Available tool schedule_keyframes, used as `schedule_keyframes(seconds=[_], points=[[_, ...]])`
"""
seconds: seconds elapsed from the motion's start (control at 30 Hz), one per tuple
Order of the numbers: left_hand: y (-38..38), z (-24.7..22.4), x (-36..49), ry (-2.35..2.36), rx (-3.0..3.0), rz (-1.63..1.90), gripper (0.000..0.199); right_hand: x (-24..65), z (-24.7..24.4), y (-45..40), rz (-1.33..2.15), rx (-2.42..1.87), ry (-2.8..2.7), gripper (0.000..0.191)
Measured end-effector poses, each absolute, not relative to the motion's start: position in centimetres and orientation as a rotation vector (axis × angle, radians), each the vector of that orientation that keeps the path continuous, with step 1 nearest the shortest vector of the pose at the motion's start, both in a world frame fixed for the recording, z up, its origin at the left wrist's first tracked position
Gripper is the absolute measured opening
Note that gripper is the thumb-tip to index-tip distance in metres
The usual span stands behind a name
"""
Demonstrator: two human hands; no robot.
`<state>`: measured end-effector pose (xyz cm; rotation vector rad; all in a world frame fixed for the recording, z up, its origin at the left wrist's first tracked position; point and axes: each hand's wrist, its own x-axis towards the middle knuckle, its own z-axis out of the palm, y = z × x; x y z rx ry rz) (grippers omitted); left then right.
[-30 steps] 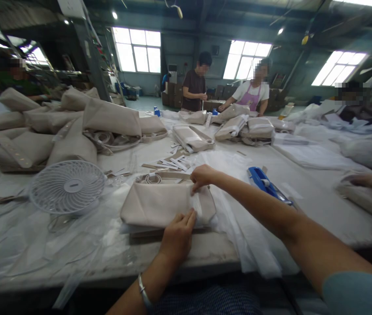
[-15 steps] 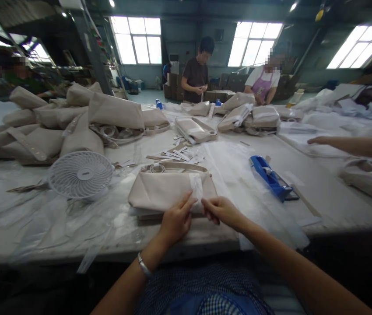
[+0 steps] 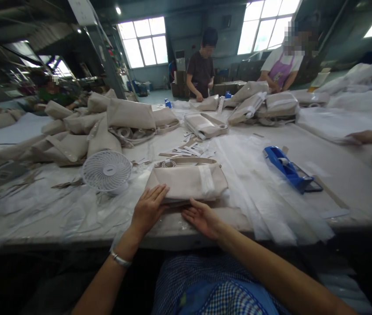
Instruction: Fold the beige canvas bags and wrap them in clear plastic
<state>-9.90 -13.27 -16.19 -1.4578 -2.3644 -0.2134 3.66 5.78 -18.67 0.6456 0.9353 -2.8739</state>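
One fan (image 3: 107,170), one bracelet (image 3: 120,260)

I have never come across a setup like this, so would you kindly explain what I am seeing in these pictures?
There is no robot here: a person works with two bare hands. All the pictures come from one camera worn on the head, looking forward and down.

On the worktable, a beige bag with a whitish strip across it lies in front of the person. The left hand rests on its near left corner; the right hand is palm up at its near edge. Neither clearly lifts it.

To the left stand a white fan and a heap of similar bags; to the right is a blue tape dispenser. Other people work around the table.
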Motion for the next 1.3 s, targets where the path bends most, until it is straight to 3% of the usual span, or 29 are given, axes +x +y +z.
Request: schedule_keyframes(seconds=[0.23,0.33,0.4,0.5,0.6,0.7,0.87,1.07,1.23,1.3], points=[[-10.9,-17.3,-9.1,-2.216,-1.259,-0.323,0.069,3.3,-15.5,6.7,-3.068,0.506,0.98,0.034],[-10.0,-17.6,-9.5,-2.128,-1.238,-0.355,0.07,4.4,-15.1,8.6,-2.918,0.44,1.477,0.043],[-9.5,-17.6,-9.7,-2.065,-1.269,-0.361,0.071,5.9,-15.4,11.2,-2.562,0.458,2.171,0.038],[-8.7,-17.2,-9.7,-2.016,-1.269,-0.348,0.073,9.1,-16.1,16.3,-1.58,0.452,3.152,0.029],[-7.6,-16.7,-9.2,-2.006,-1.216,-0.358,0.073,11.5,-17.4,21.3,-0.724,0.545,3.412,0.041],[-6.5,-16.2,-8.8,-2.011,-1.166,-0.403,0.073,12.1,-18.9,24.3,-0.375,0.637,3.362,0.044],[-5.8,-16.1,-8.3,-2.045,-1.139,-0.421,0.065,11.0,-19.4,25.7,-0.39,0.576,3.356,0.019],[-5.2,-16.6,-7.7,-2.007,-1.197,-0.387,0.053,10.9,-17.3,23.4,-0.391,0.383,3.552,0.017],[-4.2,-16.5,-7.9,-1.954,-1.112,-0.398,0.045,12.8,-17.9,17.4,-0.779,-0.177,3.397,0.012],[-4.0,-16.1,-8.0,-1.973,-1.072,-0.416,0.044,13.0,-18.1,16.0,-0.951,-0.14,3.345,0.018]])
